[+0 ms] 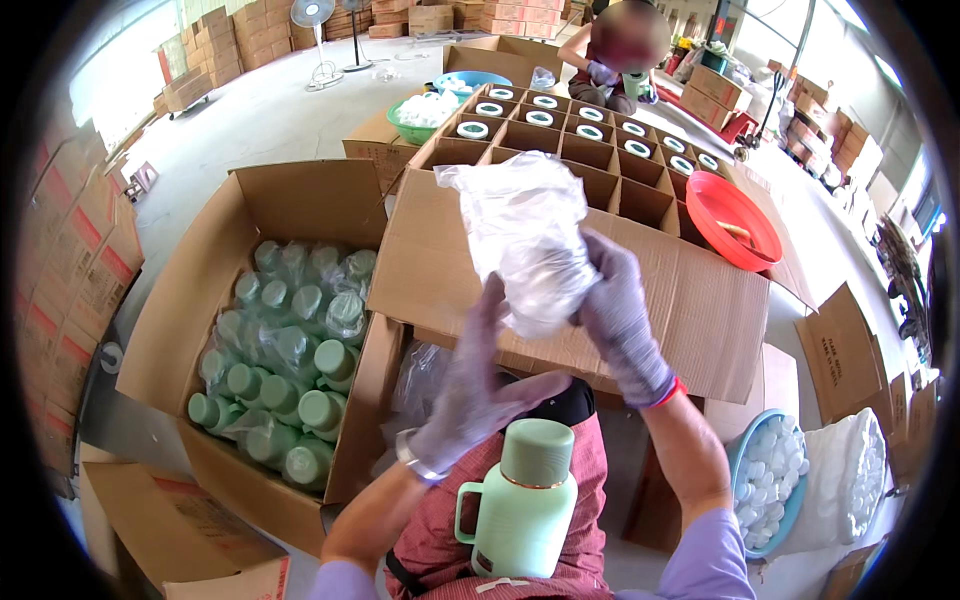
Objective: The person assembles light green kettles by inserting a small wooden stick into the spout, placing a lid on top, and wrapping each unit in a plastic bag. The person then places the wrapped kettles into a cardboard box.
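A crumpled white plastic bag [530, 235] is gripped at its right side by my gloved right hand [622, 315], above the flap of a divided carton. Whether anything lies inside the bag is hard to make out. My gloved left hand [465, 395], slightly blurred, is open below and left of the bag, thumb apart from the fingers. A pale green vacuum jug [525, 515] with a side handle and a darker green lid stands upright on my lap, below both hands.
Several green jugs, some in clear plastic, fill an open carton [280, 195] at left. White-ringed tops show in the divided carton [570, 265]; a red basin [735, 215] rests on its right corner. White caps fill a blue basin [745, 540]. A co-worker [610, 60] sits beyond.
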`<state>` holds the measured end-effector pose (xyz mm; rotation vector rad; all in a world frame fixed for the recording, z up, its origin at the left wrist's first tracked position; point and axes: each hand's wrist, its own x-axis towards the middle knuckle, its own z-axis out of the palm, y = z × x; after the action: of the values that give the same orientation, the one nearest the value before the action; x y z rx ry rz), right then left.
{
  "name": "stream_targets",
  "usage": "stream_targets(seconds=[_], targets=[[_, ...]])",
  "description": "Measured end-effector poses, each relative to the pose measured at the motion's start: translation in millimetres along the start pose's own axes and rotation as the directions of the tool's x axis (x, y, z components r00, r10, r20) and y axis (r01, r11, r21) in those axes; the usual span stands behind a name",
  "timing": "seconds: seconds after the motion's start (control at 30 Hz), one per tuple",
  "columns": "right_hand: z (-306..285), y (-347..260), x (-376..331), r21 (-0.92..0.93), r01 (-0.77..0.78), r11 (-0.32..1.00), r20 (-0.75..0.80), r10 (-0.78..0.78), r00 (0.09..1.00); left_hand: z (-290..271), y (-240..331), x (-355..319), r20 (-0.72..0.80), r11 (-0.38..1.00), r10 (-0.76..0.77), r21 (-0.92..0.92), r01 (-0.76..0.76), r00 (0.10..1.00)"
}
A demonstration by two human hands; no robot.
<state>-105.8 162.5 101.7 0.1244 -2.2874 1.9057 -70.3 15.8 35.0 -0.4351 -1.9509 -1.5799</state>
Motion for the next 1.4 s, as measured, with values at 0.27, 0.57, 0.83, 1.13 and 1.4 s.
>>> stream_targets(seconds=[0.27,0.57,0.83,1.13,1.4], targets=[[-68,87,-26,-0.955,0.093,0.281,-0.061,-0.494,0.867,-3,-63,-36,0.168,0.431,-0.601,-0.755,0.494,0.781],[-55,185,-130,-0.849,0.093,0.521,-0.174,-0.441,0.881,-93,-124,-112,0.59,0.769,-0.478,-0.077,0.634,0.651],[-1,166,-269,-0.717,0.076,0.693,-0.121,-0.231,0.965,-143,-56,-152,0.813,0.592,-0.494,0.054,0.804,0.31],[-19,166,-352,-0.76,0.331,0.56,0.308,-0.138,0.941,-192,-37,-172,0.886,0.525,-0.386,0.439,0.73,-0.255],[-48,174,-371,-0.547,0.523,0.654,0.597,-0.133,0.791,-138,-60,-169,0.831,0.904,-0.412,0.321,0.283,0.374]])
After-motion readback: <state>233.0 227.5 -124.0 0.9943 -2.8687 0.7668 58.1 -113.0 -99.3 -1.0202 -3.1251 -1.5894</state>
